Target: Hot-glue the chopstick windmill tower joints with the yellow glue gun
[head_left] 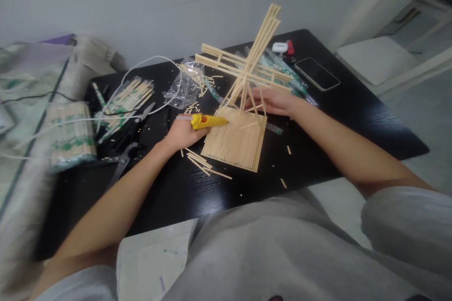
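Note:
My left hand (pixel 184 132) is closed round a yellow hot glue gun (pixel 210 122), with a pale glue stick at its back end. The gun's nozzle points right, over the base (pixel 235 146) made of flat sticks laid side by side. On that base stands a windmill model (pixel 244 73) built of wooden sticks, with long crossed blades on top and slanting legs below. My right hand (pixel 271 101) is at the far right side of the legs, its fingers curled around them and partly hidden by the sticks. A short loose stick (pixel 249 125) lies across the base.
Cut sticks (pixel 199 162) lie left of the base. Scissors (pixel 144 113), pliers (pixel 124 160), packed chopsticks (pixel 129 99), a chopstick bundle (pixel 70 131) and a white cable (pixel 141 60) are at the left. A phone (pixel 318 74) and white earbud case (pixel 280 47) lie back right.

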Action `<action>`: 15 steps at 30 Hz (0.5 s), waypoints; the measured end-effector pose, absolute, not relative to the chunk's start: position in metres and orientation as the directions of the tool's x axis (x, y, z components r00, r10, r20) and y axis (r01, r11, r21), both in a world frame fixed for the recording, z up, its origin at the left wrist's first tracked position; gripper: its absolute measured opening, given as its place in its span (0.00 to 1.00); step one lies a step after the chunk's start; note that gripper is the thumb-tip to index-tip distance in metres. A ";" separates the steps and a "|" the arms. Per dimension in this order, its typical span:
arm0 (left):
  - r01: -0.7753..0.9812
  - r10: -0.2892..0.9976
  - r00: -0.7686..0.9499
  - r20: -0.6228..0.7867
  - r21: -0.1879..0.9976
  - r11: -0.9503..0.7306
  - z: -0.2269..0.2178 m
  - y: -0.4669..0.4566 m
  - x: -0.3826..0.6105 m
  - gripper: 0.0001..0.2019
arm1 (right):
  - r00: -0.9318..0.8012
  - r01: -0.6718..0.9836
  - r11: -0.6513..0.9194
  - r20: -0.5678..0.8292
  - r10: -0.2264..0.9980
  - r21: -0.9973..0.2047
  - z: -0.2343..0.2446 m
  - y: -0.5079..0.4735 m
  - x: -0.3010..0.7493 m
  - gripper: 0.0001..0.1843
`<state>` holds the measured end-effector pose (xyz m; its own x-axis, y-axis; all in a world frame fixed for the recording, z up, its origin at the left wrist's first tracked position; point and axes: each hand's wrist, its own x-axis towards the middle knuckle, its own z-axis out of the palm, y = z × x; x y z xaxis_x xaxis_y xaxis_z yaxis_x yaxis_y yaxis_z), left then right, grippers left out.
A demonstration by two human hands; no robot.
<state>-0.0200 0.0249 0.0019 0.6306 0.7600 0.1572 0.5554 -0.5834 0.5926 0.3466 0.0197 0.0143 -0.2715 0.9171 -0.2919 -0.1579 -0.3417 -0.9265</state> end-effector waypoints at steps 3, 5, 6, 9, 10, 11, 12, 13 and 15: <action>0.555 0.761 0.626 0.171 0.588 -0.589 0.000 0.025 -0.020 0.11 | -0.223 -0.138 -0.345 -0.311 0.924 -0.928 0.018 0.016 0.343 0.08; 0.553 0.759 0.629 0.171 0.587 -0.591 -0.001 0.026 -0.020 0.10 | -0.193 -0.123 -0.348 -0.321 0.927 -0.930 0.020 0.015 0.341 0.09; 0.551 0.757 0.631 0.169 0.589 -0.591 -0.002 0.026 -0.020 0.10 | -0.184 -0.115 -0.348 -0.324 0.928 -0.931 0.020 0.014 0.341 0.09; 0.549 0.755 0.636 0.163 0.592 -0.590 -0.001 0.026 -0.020 0.08 | -0.185 -0.099 -0.343 -0.322 0.929 -0.934 0.020 0.014 0.342 0.07; 0.553 0.758 0.632 0.163 0.591 -0.588 0.000 0.026 -0.020 0.08 | -0.193 -0.097 -0.341 -0.318 0.928 -0.935 0.019 0.014 0.343 0.06; 0.559 0.763 0.626 0.162 0.590 -0.583 0.000 0.026 -0.020 0.08 | -0.202 -0.097 -0.337 -0.313 0.928 -0.937 0.019 0.014 0.344 0.05; 0.566 0.770 0.618 0.159 0.590 -0.576 0.001 0.025 -0.019 0.08 | -0.209 -0.097 -0.333 -0.308 0.928 -0.938 0.019 0.014 0.345 0.05; 0.572 0.777 0.611 0.155 0.591 -0.568 0.001 0.025 -0.019 0.08 | -0.212 -0.094 -0.329 -0.303 0.929 -0.940 0.019 0.014 0.346 0.05; 0.580 0.784 0.603 0.149 0.592 -0.559 0.001 0.024 -0.018 0.09 | -0.210 -0.086 -0.322 -0.299 0.931 -0.943 0.018 0.014 0.346 0.07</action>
